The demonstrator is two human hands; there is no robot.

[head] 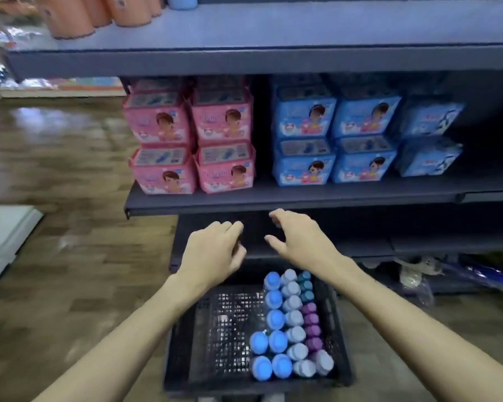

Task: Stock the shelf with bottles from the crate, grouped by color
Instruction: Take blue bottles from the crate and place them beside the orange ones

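A black plastic crate (186, 372) sits on the floor below me. Upright bottles fill its right side, seen from above: bright blue caps (273, 317), pale grey-blue caps (294, 317), purple caps (311, 329) and teal caps (306, 285). The crate's left half shows bare mesh. My left hand (212, 250) hovers over the crate's far edge, fingers loosely curled, holding nothing I can see. To its right, my right hand (296, 239) is also held above the far edge, fingers relaxed and spread, empty. A dark low shelf (360, 245) lies just beyond both hands.
The shelf above (273, 198) holds pink packs (192, 146) on the left and blue packs (337, 140) on the right. Orange items (79, 13) stand on the top shelf. Wood-look floor stretches to the left, with a white unit (6, 233) at the left edge.
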